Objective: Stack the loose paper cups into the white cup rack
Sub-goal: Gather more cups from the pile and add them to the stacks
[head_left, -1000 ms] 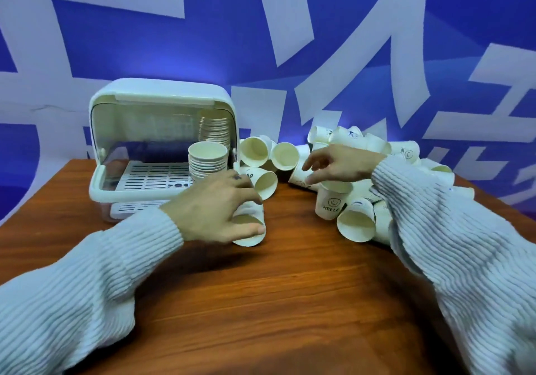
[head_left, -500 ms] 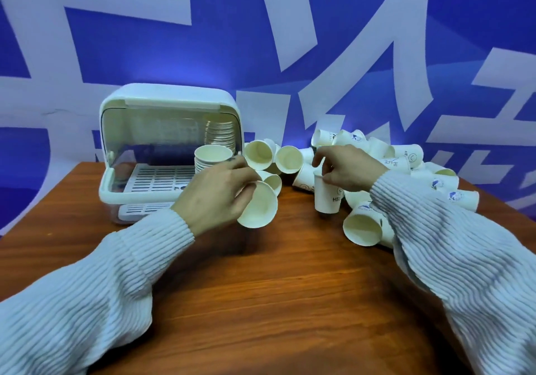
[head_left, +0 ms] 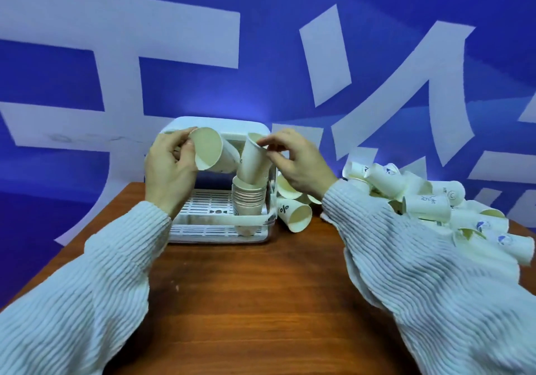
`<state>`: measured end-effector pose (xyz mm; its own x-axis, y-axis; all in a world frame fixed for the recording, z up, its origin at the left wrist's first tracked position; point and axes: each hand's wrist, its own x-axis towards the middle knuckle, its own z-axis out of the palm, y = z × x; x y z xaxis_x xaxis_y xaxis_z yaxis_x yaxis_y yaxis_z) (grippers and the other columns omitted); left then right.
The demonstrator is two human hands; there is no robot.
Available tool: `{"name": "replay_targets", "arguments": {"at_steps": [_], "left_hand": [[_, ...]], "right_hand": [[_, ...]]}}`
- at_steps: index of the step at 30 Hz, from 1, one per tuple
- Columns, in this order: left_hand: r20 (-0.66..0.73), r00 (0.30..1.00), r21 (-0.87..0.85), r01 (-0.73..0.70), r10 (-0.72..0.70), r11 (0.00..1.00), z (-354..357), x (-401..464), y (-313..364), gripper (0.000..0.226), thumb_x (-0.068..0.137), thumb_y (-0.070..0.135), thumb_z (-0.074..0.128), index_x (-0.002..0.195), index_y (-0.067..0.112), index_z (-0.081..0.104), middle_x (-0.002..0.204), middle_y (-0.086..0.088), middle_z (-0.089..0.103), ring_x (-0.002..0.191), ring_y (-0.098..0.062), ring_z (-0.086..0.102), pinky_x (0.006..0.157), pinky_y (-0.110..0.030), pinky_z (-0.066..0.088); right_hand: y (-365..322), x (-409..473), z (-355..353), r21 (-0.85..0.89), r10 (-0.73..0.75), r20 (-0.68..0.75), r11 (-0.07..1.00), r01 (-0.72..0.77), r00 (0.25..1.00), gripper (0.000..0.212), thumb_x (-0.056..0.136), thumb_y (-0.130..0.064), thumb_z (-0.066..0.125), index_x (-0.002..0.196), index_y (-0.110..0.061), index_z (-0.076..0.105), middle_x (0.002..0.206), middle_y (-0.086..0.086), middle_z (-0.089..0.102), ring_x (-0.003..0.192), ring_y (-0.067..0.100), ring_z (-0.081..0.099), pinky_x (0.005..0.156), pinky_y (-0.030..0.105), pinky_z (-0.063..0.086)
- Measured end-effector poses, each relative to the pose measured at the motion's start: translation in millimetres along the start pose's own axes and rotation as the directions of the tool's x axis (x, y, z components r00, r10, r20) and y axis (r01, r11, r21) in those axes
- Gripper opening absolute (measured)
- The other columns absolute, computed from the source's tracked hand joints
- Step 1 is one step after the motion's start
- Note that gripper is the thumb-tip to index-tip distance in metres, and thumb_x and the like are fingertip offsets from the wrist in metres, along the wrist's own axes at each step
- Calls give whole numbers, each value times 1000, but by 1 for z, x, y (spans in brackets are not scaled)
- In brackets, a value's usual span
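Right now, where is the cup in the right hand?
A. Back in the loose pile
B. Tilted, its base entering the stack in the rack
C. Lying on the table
B: the right hand pinches the rim of a tilted cup whose base sits in the stack inside the rack.

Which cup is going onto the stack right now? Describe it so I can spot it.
Find the white cup rack at the table's far edge, with a nested cup stack at its right. The cup tilted into the stack's top is the one, pinched at its rim by the right hand.
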<state>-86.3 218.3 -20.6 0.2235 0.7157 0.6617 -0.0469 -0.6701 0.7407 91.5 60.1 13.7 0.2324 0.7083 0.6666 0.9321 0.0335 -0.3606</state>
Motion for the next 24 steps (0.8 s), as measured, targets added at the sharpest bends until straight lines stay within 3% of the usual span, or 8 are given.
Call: {"name": "replay_targets", "arguments": {"at_steps": [4, 7, 9, 12, 16, 20, 24], "left_hand": [[21, 1000, 68, 16, -17, 998, -3, -4, -6, 31, 102, 16, 52, 126, 21, 72, 114, 2, 58, 99, -12, 56, 94, -26, 43], [48, 999, 92, 15, -20, 996, 0, -3, -10, 33, 102, 16, 52, 128, 22, 70, 115, 4, 59, 107, -15, 57, 98, -31, 45], [59, 998, 38, 20, -22, 999, 4, -1, -9, 30, 101, 16, 54, 126, 23, 68, 118, 3, 64, 106, -14, 60, 91, -26, 48], [42, 998, 27, -48, 46, 998, 13, 6, 0, 19, 97, 17, 56, 111, 22, 68, 107, 1, 68, 92, -11, 61, 78, -19, 47], [72, 992, 124, -110, 102, 986, 34, 17, 14, 26, 95, 12, 57, 109, 20, 77, 107, -6, 68, 94, -18, 61, 92, -31, 48], [267, 963, 274, -90, 14, 957, 58, 12, 10, 28, 94, 11, 57, 110, 18, 79, 108, -7, 66, 106, -26, 62, 103, -35, 43], [467, 871, 499, -118, -152, 859, 68, -6, -6, 29, 97, 22, 53, 110, 24, 79, 105, -1, 52, 111, -36, 61, 98, -46, 48]], "right_hand": [[-2, 1, 21, -163, 62, 280, 987, -16, 958, 29, 98, -8, 59, 121, -16, 75, 107, 4, 65, 100, 19, 62, 93, 31, 48], [-5, -10, 32, -251, 140, 433, 968, -30, 890, 35, 102, -12, 53, 130, -20, 71, 126, 2, 69, 118, 19, 61, 89, 15, 37], [-5, -16, 31, -205, 135, 359, 977, -63, 923, 34, 103, -18, 53, 134, -22, 68, 129, -3, 69, 116, 14, 60, 92, 16, 37], [1, -22, 21, -112, 140, 182, 986, -121, 973, 31, 101, -26, 58, 131, -26, 68, 117, -11, 71, 101, 5, 59, 95, 28, 46], [13, -30, 3, -129, 209, 113, 972, -194, 971, 26, 98, -30, 61, 123, -30, 70, 100, -17, 70, 97, 3, 62, 95, 34, 51], [20, -46, -12, -152, 253, 113, 960, -235, 961, 26, 97, -27, 60, 120, -29, 71, 101, -15, 71, 97, 3, 62, 93, 33, 51], [30, -64, -23, -189, 262, 132, 953, -235, 956, 27, 97, -25, 61, 122, -24, 71, 108, -11, 73, 100, 5, 64, 97, 31, 50]]}}
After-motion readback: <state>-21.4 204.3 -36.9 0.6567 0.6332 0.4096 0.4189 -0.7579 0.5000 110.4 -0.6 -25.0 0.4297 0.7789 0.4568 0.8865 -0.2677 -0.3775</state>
